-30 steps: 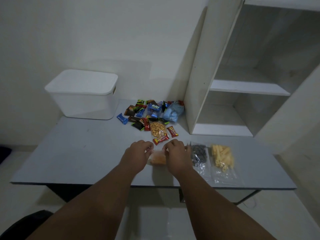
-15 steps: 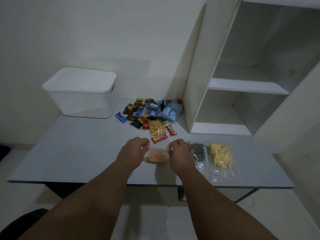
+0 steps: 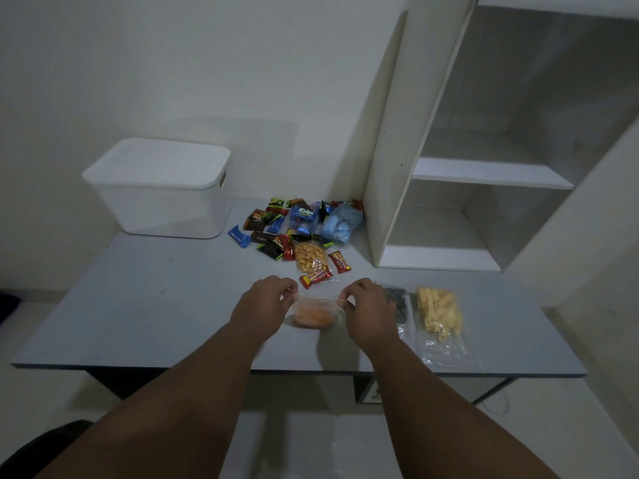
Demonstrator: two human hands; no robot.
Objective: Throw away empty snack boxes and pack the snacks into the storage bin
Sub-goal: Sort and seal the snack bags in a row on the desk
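Observation:
A small clear bag of orange snacks (image 3: 313,314) sits near the front of the grey table (image 3: 145,312). My left hand (image 3: 264,304) pinches its top left corner and my right hand (image 3: 368,307) pinches its top right corner, stretching the top edge between them. To the right lie a clear bag of dark snacks (image 3: 397,304) and a clear bag of yellow sticks (image 3: 439,314). Behind my hands is a pile of small wrapped snacks (image 3: 297,226) with a bag of yellow puffs (image 3: 310,259). The white storage bin (image 3: 162,190) stands at the back left with its lid on.
A white open shelf unit (image 3: 449,188) stands on the table's back right against the wall. The table's front edge (image 3: 297,369) runs just under my forearms. A dark object (image 3: 41,444) sits on the floor at bottom left.
My hands have drawn apart along the top of the orange snack bag, from close together over it to pinching its two corners. The bag now shows between them.

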